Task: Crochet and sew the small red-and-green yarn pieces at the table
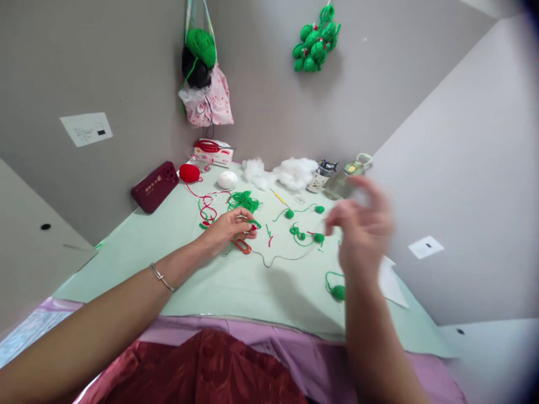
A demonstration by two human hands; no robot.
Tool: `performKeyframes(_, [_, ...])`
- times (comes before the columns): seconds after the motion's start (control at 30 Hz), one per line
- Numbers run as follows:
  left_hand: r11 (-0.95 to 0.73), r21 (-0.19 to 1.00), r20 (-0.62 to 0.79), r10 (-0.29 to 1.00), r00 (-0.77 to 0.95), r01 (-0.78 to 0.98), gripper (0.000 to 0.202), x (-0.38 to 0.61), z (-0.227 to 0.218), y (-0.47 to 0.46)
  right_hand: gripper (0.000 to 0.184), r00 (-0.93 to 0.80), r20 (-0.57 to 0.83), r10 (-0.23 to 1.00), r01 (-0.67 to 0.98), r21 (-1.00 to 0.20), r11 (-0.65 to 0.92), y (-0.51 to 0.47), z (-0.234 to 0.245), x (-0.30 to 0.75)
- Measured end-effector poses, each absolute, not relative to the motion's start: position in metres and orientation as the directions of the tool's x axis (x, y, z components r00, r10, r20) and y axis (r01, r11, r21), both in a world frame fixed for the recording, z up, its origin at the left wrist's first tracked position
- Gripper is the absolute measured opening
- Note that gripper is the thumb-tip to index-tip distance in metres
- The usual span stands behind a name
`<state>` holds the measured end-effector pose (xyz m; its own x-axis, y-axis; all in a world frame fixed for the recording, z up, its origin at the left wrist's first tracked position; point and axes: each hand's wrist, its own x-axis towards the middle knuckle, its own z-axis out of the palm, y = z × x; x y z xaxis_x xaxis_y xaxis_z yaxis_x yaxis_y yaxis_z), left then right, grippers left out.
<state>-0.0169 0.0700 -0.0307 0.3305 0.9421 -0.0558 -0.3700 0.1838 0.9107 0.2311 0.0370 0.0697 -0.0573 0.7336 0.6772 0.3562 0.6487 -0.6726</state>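
Note:
My left hand (233,229) is closed on a small crocheted piece (255,225) in green, red and white, pinched at the fingertips above the table. Just below it lies an orange-handled tool (242,246), partly hidden by my fingers. My right hand (364,230) is raised well off the table to the right, its fingers bent and smeared by motion. Whether it holds anything I cannot make out. Between the hands are small green crocheted balls (289,214) with yarn tails, and short green and red yarn scraps (270,240).
Behind my left hand lies a tangle of green yarn (244,201), near a red yarn ball (190,173) and a white ball (227,180). White stuffing (295,173), a yellow-handled hook (278,197), a bottle (343,182) and a phone (155,187) surround the far side.

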Motion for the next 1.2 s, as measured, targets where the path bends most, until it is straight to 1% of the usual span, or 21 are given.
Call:
performKeyframes(0.03, [0.187, 0.910, -0.057, 0.940, 0.336, -0.369, 0.035, -0.017, -0.031, 0.070, 0.027, -0.104, 0.615, 0.781, 0.393, -0.697, 0.601, 0.045, 0.057, 0.217])
performKeyframes(0.07, [0.187, 0.910, -0.056, 0.940, 0.337, -0.369, 0.035, -0.016, -0.031, 0.069, 0.021, -0.180, 0.537, 0.824, 0.447, -0.702, 0.555, 0.053, 0.044, 0.205])
performKeyframes(0.1, [0.184, 0.912, -0.054, 0.940, 0.337, -0.366, 0.034, -0.016, -0.032, 0.069, 0.019, -0.227, 0.480, 0.847, 0.496, -0.692, 0.525, 0.059, 0.033, 0.195])
performKeyframes(0.2, [0.172, 0.923, -0.043, 0.935, 0.353, -0.343, 0.032, -0.013, -0.035, 0.070, 0.017, -0.337, 0.347, 0.875, 0.582, -0.654, 0.483, 0.067, 0.009, 0.180])
performKeyframes(0.27, [0.161, 0.929, -0.028, 0.928, 0.371, -0.332, 0.031, -0.011, -0.037, 0.070, 0.013, -0.356, 0.307, 0.883, 0.606, -0.643, 0.468, 0.066, 0.001, 0.177])
performKeyframes(0.33, [0.147, 0.930, -0.011, 0.927, 0.375, -0.337, 0.030, -0.009, -0.037, 0.069, 0.011, -0.326, 0.341, 0.881, 0.650, -0.596, 0.471, 0.064, -0.004, 0.175])
performKeyframes(0.4, [0.138, 0.924, -0.003, 0.935, 0.356, -0.356, 0.030, -0.008, -0.035, 0.067, 0.011, -0.313, 0.403, 0.860, 0.691, -0.524, 0.497, 0.063, -0.006, 0.174])
performKeyframes(0.47, [0.143, 0.915, -0.014, 0.947, 0.322, -0.378, 0.029, -0.008, -0.032, 0.065, 0.012, -0.333, 0.441, 0.833, 0.679, -0.501, 0.537, 0.062, -0.006, 0.174])
performKeyframes(0.53, [0.149, 0.907, -0.035, 0.959, 0.283, -0.393, 0.029, -0.009, -0.029, 0.064, 0.019, -0.333, 0.456, 0.826, 0.635, -0.539, 0.554, 0.061, -0.003, 0.177])
performKeyframes(0.63, [0.161, 0.907, -0.061, 0.965, 0.256, -0.390, 0.031, -0.011, -0.028, 0.065, 0.033, -0.275, 0.456, 0.846, 0.585, -0.619, 0.524, 0.057, 0.003, 0.182])
performKeyframes(0.67, [0.162, 0.907, -0.063, 0.965, 0.255, -0.389, 0.032, -0.011, -0.028, 0.066, 0.034, -0.265, 0.444, 0.856, 0.571, -0.643, 0.510, 0.055, 0.005, 0.183])
performKeyframes(0.73, [0.157, 0.908, -0.056, 0.965, 0.257, -0.389, 0.033, -0.011, -0.031, 0.067, 0.028, -0.282, 0.402, 0.871, 0.548, -0.678, 0.490, 0.050, 0.007, 0.183])
performKeyframes(0.83, [0.114, 0.909, -0.015, 0.970, 0.242, -0.401, 0.032, -0.011, -0.035, 0.069, 0.011, -0.328, 0.333, 0.884, 0.542, -0.700, 0.465, 0.045, 0.006, 0.178])
performKeyframes(0.97, [0.102, 0.916, -0.007, 0.971, 0.238, -0.389, 0.032, -0.010, -0.036, 0.068, 0.011, -0.319, 0.297, 0.900, 0.558, -0.708, 0.432, 0.044, 0.004, 0.172])
performKeyframes(1.2, [0.096, 0.928, -0.005, 0.969, 0.245, -0.359, 0.031, -0.011, -0.035, 0.067, 0.011, -0.314, 0.296, 0.902, 0.605, -0.670, 0.431, 0.044, 0.002, 0.170])
